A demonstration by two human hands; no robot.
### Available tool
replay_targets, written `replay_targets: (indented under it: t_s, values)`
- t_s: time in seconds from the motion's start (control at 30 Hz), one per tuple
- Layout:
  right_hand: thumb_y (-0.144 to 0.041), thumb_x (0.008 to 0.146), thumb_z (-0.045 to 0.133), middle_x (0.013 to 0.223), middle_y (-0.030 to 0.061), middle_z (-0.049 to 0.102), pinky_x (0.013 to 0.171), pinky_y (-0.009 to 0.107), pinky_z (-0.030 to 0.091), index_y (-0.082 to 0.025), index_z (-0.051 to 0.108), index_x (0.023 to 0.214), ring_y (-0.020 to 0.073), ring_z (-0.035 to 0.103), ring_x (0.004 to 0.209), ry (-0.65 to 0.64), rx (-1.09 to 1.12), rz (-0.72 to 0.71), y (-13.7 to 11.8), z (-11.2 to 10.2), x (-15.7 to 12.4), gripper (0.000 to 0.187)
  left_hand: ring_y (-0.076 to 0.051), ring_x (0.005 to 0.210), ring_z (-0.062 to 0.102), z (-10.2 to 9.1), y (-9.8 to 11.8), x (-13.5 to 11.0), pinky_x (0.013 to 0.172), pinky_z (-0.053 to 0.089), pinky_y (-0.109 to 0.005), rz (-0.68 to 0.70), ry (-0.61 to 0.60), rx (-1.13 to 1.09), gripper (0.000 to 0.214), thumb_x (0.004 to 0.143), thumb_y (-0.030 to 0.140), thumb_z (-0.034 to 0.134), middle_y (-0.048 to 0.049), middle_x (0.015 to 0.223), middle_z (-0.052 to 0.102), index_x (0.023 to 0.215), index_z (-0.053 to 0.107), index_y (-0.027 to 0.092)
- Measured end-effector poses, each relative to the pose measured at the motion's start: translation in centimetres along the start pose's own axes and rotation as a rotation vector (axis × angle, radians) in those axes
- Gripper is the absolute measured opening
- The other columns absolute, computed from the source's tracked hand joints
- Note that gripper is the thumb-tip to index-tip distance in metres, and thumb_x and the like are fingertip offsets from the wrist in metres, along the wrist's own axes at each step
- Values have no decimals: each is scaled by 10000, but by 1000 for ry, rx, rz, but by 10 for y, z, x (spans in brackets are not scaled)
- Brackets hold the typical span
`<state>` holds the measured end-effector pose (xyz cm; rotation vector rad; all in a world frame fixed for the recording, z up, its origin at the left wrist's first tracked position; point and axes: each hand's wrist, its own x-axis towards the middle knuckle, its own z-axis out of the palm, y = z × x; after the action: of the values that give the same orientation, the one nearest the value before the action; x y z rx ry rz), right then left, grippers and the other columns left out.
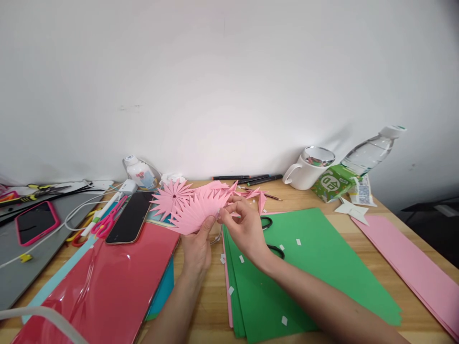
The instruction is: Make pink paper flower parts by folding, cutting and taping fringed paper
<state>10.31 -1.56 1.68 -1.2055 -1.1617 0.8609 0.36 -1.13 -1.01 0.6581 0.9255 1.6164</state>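
A pleated pink paper fan [197,210] with pointed tips is held up over the middle of the table. Its lower edge is gripped by my left hand [196,248], thumb across the front. At the fan's right end my right hand [245,227] has thumb and forefinger pinched together. Something small and pale shows at those fingertips, too small to make out. Behind the fan on the left is a round pink paper rosette [172,197] with pointed tips. More folded pink paper pieces [261,198] lie behind my right hand. Black-handled scissors [276,251] are partly hidden by my right hand and forearm.
Green sheets [304,267] with several small white scraps lie at right, pink strips [412,267] beyond. A red folder [103,282], phone [129,217] and pink scissors [109,220] are at left. Along the wall stand a mug [304,174], green box [330,184] and bottle [369,153].
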Motion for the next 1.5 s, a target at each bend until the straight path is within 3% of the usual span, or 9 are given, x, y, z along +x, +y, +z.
replay_targets:
  t_s: [0.2, 0.37, 0.6, 0.83, 1.27, 1.5]
  values:
    - [-383, 786, 603, 1018, 120, 604, 641, 317, 553, -203, 568, 631, 264, 562, 1079, -6, -3, 9, 1, 3, -1, 240, -275, 1154, 609, -1, -2, 0, 1053, 426, -418, -2, -3, 3, 469, 582, 295, 861, -60, 1112, 722, 1018, 699, 232]
    - [-406, 805, 606, 1009, 106, 591, 641, 321, 562, -201, 562, 668, 235, 587, 978, -37, 25, 8, 4, 2, -2, 250, -266, 1143, 617, -2, -2, 0, 1041, 438, -410, -8, -5, -1, 475, 593, 289, 853, -64, 1109, 722, 1038, 697, 225]
    - [-311, 813, 604, 1060, 99, 558, 682, 329, 583, -214, 626, 741, 215, 584, 967, -13, 15, -68, 5, 3, -5, 123, -270, 1173, 597, 0, -1, -1, 1060, 419, -417, 13, 21, 6, 516, 577, 285, 862, -74, 1135, 713, 1058, 687, 217]
    - [-226, 816, 576, 930, 68, 577, 775, 350, 542, -217, 611, 696, 209, 577, 961, 44, -119, -204, 5, 1, -5, 125, -266, 1186, 592, 0, 0, -2, 1057, 424, -385, 29, 15, 41, 586, 576, 295, 862, -72, 1182, 695, 1125, 665, 237]
    - [-136, 809, 544, 1074, 103, 484, 685, 353, 568, -220, 560, 779, 246, 515, 1110, 115, -265, -364, 15, 2, -4, 91, -280, 1139, 617, 2, -2, -4, 1086, 397, -442, -9, 14, 34, 564, 556, 297, 870, -82, 1130, 712, 1071, 662, 195]
    - [-98, 839, 532, 1088, 92, 456, 643, 338, 569, -214, 516, 821, 181, 589, 919, 150, -403, -624, 20, 0, 0, 118, -271, 1162, 602, 3, 0, -4, 1084, 399, -429, -13, -7, -11, 555, 555, 278, 871, -69, 1111, 717, 1066, 666, 210]
